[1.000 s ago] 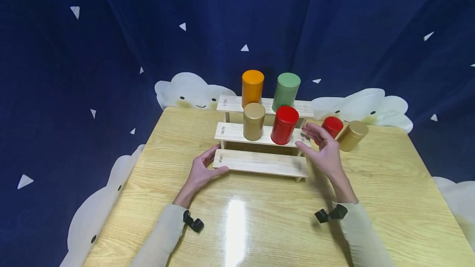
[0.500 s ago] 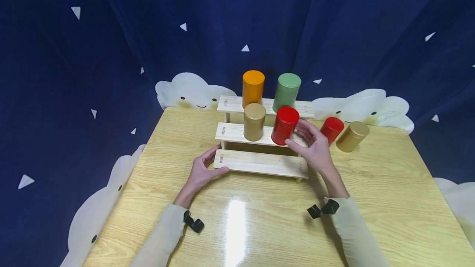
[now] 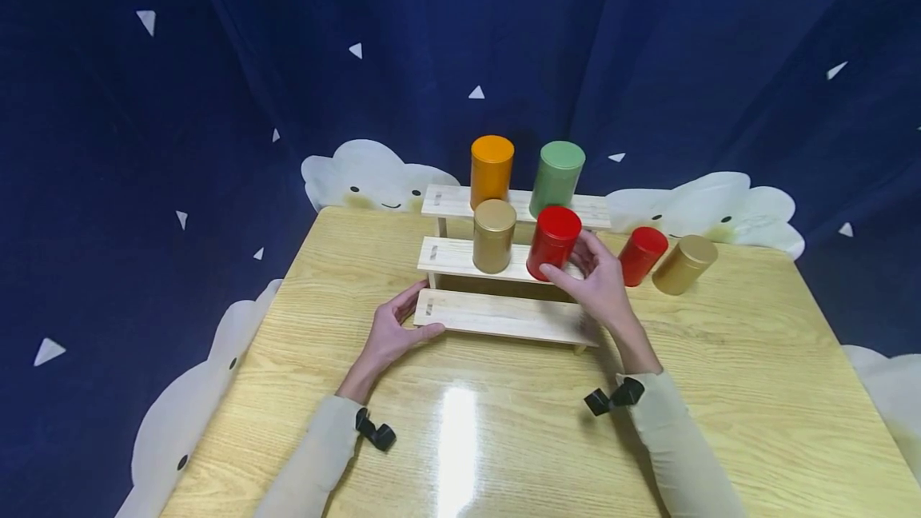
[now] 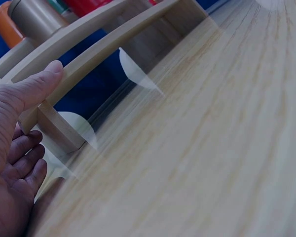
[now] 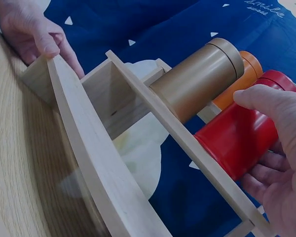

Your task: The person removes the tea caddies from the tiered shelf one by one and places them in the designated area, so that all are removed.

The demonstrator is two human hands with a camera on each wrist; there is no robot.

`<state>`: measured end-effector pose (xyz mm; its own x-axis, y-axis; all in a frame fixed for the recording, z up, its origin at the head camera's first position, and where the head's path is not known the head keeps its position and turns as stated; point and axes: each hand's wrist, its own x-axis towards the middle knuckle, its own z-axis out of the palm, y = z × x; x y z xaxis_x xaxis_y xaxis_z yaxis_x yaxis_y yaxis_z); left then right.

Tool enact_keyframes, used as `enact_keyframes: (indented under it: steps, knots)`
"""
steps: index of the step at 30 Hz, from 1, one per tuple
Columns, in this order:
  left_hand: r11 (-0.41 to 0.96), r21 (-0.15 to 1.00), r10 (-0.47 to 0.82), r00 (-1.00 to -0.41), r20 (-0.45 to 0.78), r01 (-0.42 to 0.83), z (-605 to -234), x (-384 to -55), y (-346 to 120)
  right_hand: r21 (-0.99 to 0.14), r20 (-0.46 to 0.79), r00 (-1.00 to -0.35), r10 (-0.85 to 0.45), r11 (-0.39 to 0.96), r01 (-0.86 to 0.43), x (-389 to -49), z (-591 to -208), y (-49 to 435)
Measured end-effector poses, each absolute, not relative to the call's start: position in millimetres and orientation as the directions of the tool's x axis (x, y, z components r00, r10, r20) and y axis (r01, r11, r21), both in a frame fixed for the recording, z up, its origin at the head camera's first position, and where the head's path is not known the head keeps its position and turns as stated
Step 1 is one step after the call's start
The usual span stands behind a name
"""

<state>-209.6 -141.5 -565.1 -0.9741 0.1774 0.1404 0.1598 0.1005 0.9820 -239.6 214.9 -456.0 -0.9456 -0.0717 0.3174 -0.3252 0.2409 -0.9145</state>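
Note:
A three-tier wooden stand (image 3: 504,315) carries two tins on each of its upper two steps. On the middle step, my right hand (image 3: 603,284) holds a red tin (image 3: 551,243), its thumb in front and the fingers round the right side. In the right wrist view the red tin (image 5: 240,136) stands on the step inside the hand (image 5: 288,133). To its left is a gold tin (image 3: 492,240). Behind stand an orange tin (image 3: 492,173) and a green tin (image 3: 557,179). At the lowest step's left end, my left hand (image 3: 391,336) grips the stand, thumb on its front edge (image 4: 79,69).
Right of the stand, another red tin (image 3: 641,258) and another gold tin (image 3: 683,265) are on the wooden table (image 3: 748,390). A dark blue curtain (image 3: 403,62) with white triangles and clouds hangs behind the table.
My right hand has moved left from beside the stand's right end and closed round the red tin on the middle step. The left hand and the tins stay in place.

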Motion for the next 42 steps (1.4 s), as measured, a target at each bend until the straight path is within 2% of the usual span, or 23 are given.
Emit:
enact_keyframes:
  steps: [8,42]
  knots:
    - [0.109,0.981,0.172,-0.975,0.139,0.159,-564.7,-209.1,-141.4,-0.906,0.313,-0.948,-0.066,0.280,-0.318,-242.5,-456.7,211.1]
    - [0.096,0.983,0.176,-0.975,0.137,0.155,-563.9,-208.4,-142.3,-0.901,0.321,-0.944,-0.076,0.283,-0.330,-243.8,-452.2,211.0]
